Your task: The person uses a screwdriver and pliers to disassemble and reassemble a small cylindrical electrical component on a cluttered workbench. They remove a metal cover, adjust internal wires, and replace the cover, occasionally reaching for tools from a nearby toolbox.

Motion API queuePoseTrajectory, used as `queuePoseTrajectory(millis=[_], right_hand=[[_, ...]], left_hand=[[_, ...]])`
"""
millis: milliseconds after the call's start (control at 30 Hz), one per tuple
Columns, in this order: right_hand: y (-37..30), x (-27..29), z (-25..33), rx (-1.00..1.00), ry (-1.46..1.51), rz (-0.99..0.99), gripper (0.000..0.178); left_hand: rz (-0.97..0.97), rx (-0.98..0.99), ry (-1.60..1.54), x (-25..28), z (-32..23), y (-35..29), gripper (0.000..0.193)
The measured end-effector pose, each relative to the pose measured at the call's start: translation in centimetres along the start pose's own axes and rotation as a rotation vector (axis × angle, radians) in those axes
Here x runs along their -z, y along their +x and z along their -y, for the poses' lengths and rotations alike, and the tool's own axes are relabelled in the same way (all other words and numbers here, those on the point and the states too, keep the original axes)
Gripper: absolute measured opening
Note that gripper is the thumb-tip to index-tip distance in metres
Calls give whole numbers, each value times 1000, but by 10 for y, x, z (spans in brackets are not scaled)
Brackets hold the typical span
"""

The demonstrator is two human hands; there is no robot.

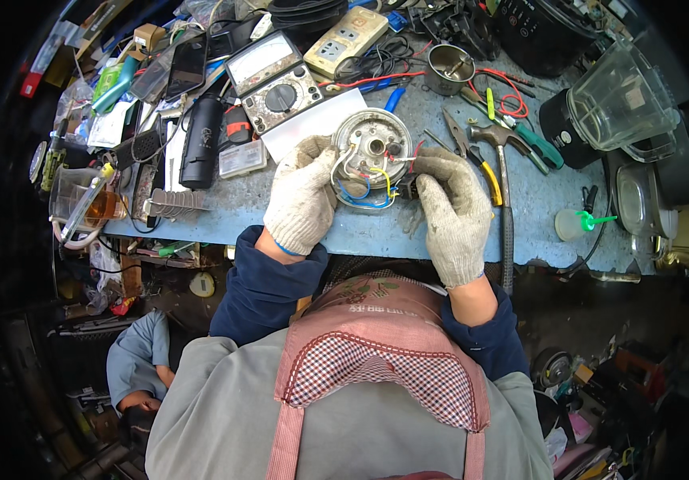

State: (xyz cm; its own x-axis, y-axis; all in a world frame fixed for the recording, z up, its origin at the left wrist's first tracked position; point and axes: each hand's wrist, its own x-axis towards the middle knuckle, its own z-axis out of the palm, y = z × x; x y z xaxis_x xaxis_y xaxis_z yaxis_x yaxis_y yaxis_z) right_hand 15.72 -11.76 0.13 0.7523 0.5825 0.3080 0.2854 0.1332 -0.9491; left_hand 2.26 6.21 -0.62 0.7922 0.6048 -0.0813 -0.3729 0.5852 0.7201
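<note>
A round metal appliance base (352, 132) with white, yellow, blue and red wires in its open underside is tilted up over the front of the workbench. My left hand (300, 200), in a whitish knit glove, grips its left rim with the fingers wrapped round it. At the right rim, my gloved right hand (452, 216) has thumb and index finger drawn together at a thin wire (402, 159) coming from the base. The exact pinch point is partly hidden. Just behind the base lies a white sheet (312, 124), with an analog multimeter (282, 98) beyond it.
Pliers (472, 152) and a hammer (506, 184) lie right of my right hand. Farther right are a blender jug (624, 100) and a small oil bottle (572, 225). A metal cup (449, 70) and a power strip (346, 44) stand behind. A black flask (200, 142) is leftward; another person crouches lower left.
</note>
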Motion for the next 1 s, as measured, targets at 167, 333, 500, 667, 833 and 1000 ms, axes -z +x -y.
queuePoseTrajectory(millis=[167,333,500,667,833,1000], right_hand=[[1,0,5,-33,-10,9,20],[1,3,-1,50,-131,57,23],[2,3,0,69,-150,57,22],[2,2,3,61,-158,49,22],[2,1,2,67,-169,58,22],[2,1,1,83,-213,66,22]], left_hand=[[-24,-6,1,-4,-2,-1,25],[-34,-10,5,-5,-1,0,25],[-67,-9,33,-11,-3,-2,26],[-60,-19,57,-12,-2,-2,22],[-80,-17,89,-5,2,1,27],[-59,-13,112,-10,2,-2,23]])
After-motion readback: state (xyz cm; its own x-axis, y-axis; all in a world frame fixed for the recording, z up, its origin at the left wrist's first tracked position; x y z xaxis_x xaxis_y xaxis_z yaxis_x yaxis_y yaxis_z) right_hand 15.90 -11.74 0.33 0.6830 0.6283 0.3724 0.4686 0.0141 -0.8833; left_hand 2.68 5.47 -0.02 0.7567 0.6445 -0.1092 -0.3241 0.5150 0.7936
